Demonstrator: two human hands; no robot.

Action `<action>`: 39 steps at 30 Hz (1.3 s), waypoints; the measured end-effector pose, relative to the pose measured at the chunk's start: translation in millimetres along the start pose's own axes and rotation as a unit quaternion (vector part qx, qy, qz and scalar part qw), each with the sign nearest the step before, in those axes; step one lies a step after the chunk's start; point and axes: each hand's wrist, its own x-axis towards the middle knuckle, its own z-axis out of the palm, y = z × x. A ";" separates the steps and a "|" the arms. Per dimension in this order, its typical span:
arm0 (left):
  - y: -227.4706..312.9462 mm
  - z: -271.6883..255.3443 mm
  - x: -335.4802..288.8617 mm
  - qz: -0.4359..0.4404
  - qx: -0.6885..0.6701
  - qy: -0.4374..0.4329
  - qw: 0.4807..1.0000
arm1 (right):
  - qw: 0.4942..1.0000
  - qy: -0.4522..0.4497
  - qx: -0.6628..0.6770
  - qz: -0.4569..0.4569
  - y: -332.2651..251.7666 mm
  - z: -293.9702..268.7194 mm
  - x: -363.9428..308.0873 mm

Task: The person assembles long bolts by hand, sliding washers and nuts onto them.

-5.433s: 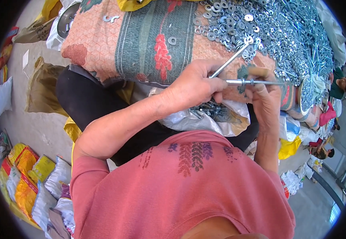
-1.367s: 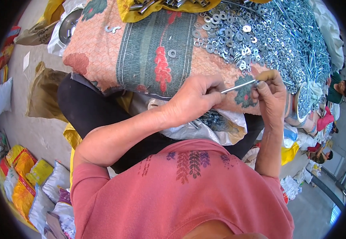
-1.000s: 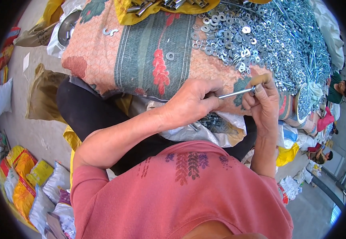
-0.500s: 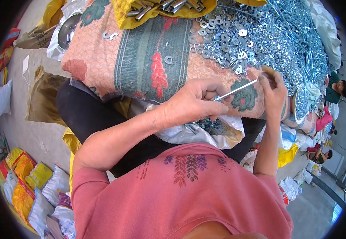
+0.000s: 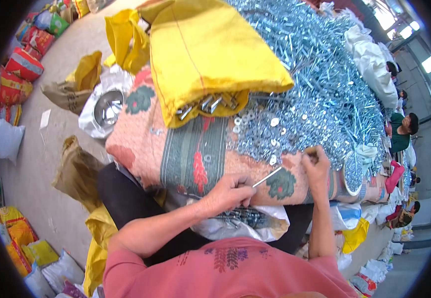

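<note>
My left hand [image 5: 232, 191] is closed around one end of a long, thin metal bolt [image 5: 268, 176]. The bolt slants up to the right, its free end pointing toward the heap. At the near edge of a heap of washers and small nuts [image 5: 260, 136], my right hand [image 5: 316, 164] has its fingers curled together, and anything between them is too small to make out. Beneath both hands lies a patterned pink and green quilted cloth [image 5: 143, 161]. An open white sack [image 5: 275, 226] on my lap holds several bolts with fittings on them [image 5: 237, 216].
A yellow woven bag [image 5: 210, 49] with metal sleeves [image 5: 208, 104] in its mouth lies on the cloth. Long bolts [image 5: 319, 59] are heaped behind the washers. A metal bowl [image 5: 108, 107] stands at left, a white tub of small parts [image 5: 353, 174] at right. People sit farther right.
The view has tilted up, showing more of the yellow bag and bolt heap. My left hand still grips the bolt; my right hand has moved away from its tip, fingers curled at the washers' edge.
</note>
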 end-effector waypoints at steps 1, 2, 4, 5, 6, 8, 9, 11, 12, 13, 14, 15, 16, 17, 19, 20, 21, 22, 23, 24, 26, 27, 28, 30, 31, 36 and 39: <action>-2.9 -0.2 -0.8 0.006 -0.004 -0.002 1.000 | 0.990 -0.069 0.118 0.020 -12.5 -1.7 -8.4; -4.2 0.7 -1.0 0.017 0.006 -0.006 1.000 | 0.962 -0.138 0.231 0.039 -22.8 -3.7 -17.4; -6.3 1.4 0.3 0.026 0.000 -0.037 0.999 | 0.936 -0.162 0.309 0.043 -39.4 3.4 -38.4; -5.9 2.0 -0.8 0.035 0.006 -0.038 0.999 | 0.900 -0.198 0.383 0.058 -43.9 4.7 -44.7; -5.7 2.2 -2.2 0.022 0.005 -0.047 0.999 | 0.901 -0.196 0.383 0.048 -43.8 3.4 -46.6; -0.9 1.8 -2.2 0.015 0.004 -0.059 0.998 | 0.901 -0.197 0.383 0.056 -41.6 -0.8 -47.8; 1.1 0.9 -2.2 0.010 0.012 -0.069 0.998 | 0.902 -0.196 0.381 0.049 -42.6 -2.2 -49.3; 3.9 0.6 -3.2 -0.002 0.024 -0.087 0.996 | 0.910 -0.188 0.369 0.016 -45.3 -5.8 -51.0; 4.8 0.6 -3.9 0.003 0.023 -0.087 0.996 | 0.911 -0.189 0.365 0.013 -46.4 -7.9 -50.5; 6.3 0.0 -5.2 -0.003 0.014 -0.092 0.996 | 0.910 -0.201 0.362 0.013 -48.1 -9.5 -49.5; 7.4 -0.6 -6.3 -0.009 0.004 -0.098 0.995 | 0.909 -0.214 0.358 0.014 -50.3 -10.4 -49.2; 8.0 -1.5 -6.8 -0.005 0.002 -0.097 0.995 | 0.909 -0.216 0.356 0.011 -53.3 -11.2 -50.7; 8.7 -3.3 -7.1 -0.019 -0.013 -0.123 0.992 | 0.919 -0.246 0.308 0.005 -57.2 -11.8 -52.7; 9.4 -4.9 -7.5 -0.034 -0.029 -0.149 0.988 | 0.926 -0.274 0.259 -0.001 -61.6 -12.6 -54.8; 10.9 -7.5 -7.5 -0.043 -0.065 -0.166 0.983 | 0.929 -0.281 0.240 -0.031 -73.4 -6.3 -60.3; 11.6 -8.0 -7.5 -0.055 -0.100 -0.185 0.976 | 0.919 -0.255 0.301 -0.007 -75.1 -2.6 -60.6; 12.5 -7.1 -7.5 -0.053 -0.101 -0.185 0.976 | 0.904 -0.229 0.361 0.018 -77.0 0.6 -60.6; 13.0 -4.3 -7.6 -0.024 -0.112 -0.164 0.980 | 0.885 -0.211 0.413 0.039 -79.6 2.3 -60.8; 12.9 -1.9 -7.9 0.005 -0.124 -0.143 0.982 | 0.886 -0.212 0.410 0.040 -77.1 7.6 -62.0; 7.8 -3.4 -2.6 0.023 -0.129 -0.139 0.982 | 0.882 -0.212 0.416 0.065 -71.7 15.8 -62.5; 8.4 1.0 -5.1 0.038 -0.127 -0.108 0.985 | 0.872 -0.258 0.408 0.083 -79.9 26.5 -70.4; 10.0 1.3 -7.0 0.054 -0.121 -0.078 0.988 | 0.871 -0.260 0.407 0.084 -82.4 26.1 -71.4; 13.2 -3.9 -10.1 0.077 -0.083 -0.105 0.988 | 0.880 -0.255 0.394 0.074 -84.6 26.7 -71.7; 4.9 -4.1 1.0 0.149 -0.043 -0.062 0.986 | 0.893 -0.222 0.384 0.075 -91.9 23.6 -70.1; 7.1 -4.9 2.0 0.218 0.002 -0.021 0.976 | 0.887 -0.206 0.410 0.059 -96.3 21.5 -66.2; 10.8 -4.3 -8.4 0.098 -0.064 -0.053 0.992 | 0.903 -0.179 0.391 0.008 -98.8 18.3 -59.8; -3.7 -3.2 -6.2 0.102 -0.034 -0.141 0.984 | 0.910 -0.191 0.368 0.018 -90.3 31.5 -66.0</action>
